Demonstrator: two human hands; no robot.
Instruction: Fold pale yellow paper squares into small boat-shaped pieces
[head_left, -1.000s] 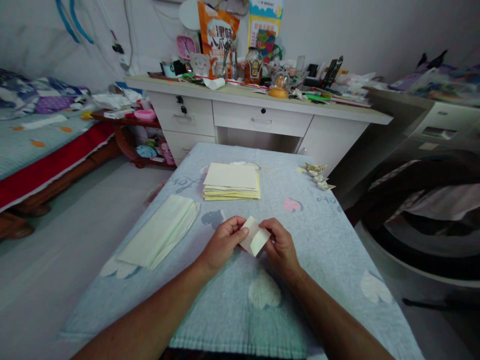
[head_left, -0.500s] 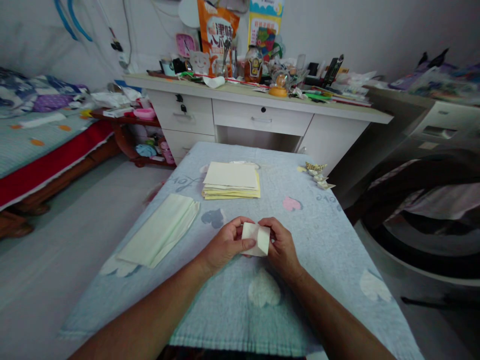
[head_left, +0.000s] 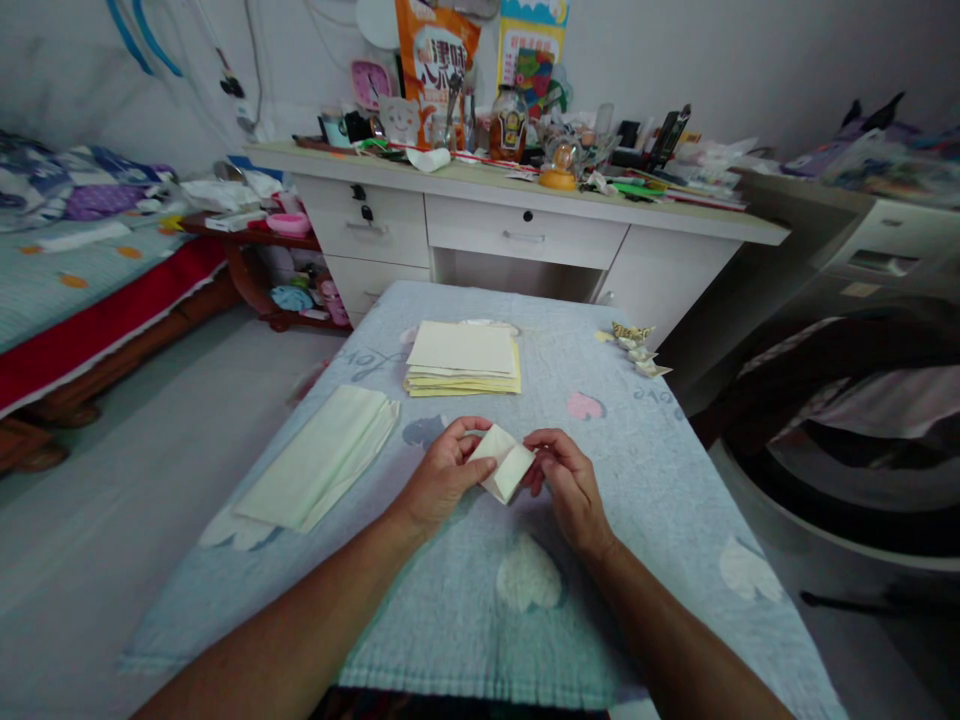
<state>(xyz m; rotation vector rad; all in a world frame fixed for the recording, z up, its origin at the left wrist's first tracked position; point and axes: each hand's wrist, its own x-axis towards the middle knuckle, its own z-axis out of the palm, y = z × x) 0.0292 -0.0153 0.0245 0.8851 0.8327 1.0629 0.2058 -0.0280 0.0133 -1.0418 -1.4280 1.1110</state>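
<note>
- largest: cloth-covered table [head_left: 637, 520], pale blue with printed hearts, reaching from the foreground toward a wall.
- beyond the far end: white desk [head_left: 480, 232] with drawers, top crowded with small objects, among them an orange bag [head_left: 431, 75] and a jar [head_left: 508, 130].
- at the right: front-loading washing machine [head_left: 847, 250], dark cloth in the round opening.
- at the left: bed [head_left: 90, 235], striped light cover, red band along the side.
- on the table's left part: long folded sheets [head_left: 319, 460], pale, lying at a slant.
- toward the far end, left of centre: stack of paper [head_left: 461, 350], cream on top, yellow lower down.
- left hand [head_left: 442, 475]: pinching a small folded paper [head_left: 511, 464], thumb on top, fingers behind.
- right hand [head_left: 574, 490]: fingers curled at the paper's right corner; pinching or merely touching, too small to tell.
- the paper itself: between both hands, over the table's middle, nearer than the stack, turned cornerwise, visibly creased.
- at the table's far right edge: little folded shapes [head_left: 639, 352], one dark-patterned, others pale, close together.
</note>
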